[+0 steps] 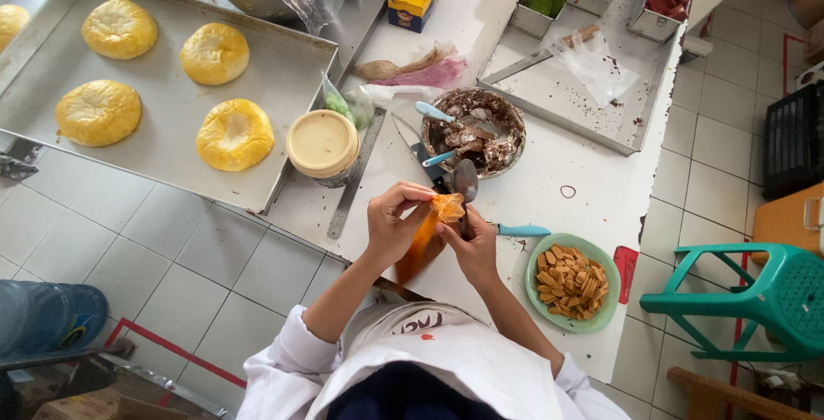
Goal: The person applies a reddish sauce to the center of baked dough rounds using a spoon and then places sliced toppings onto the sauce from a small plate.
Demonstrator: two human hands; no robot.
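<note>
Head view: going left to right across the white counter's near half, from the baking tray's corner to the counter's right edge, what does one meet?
Cream-lidded jar → left hand → orange bag → right hand → teal-handled utensil → green bowl of brown pieces.

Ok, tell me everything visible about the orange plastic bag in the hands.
The orange plastic bag looks like a thin, translucent cone filled with orange paste, its crumpled top bunched between both hands. The left hand pinches the top from one side, the right hand from the other. Its tip points down toward the white table's near edge.
</note>
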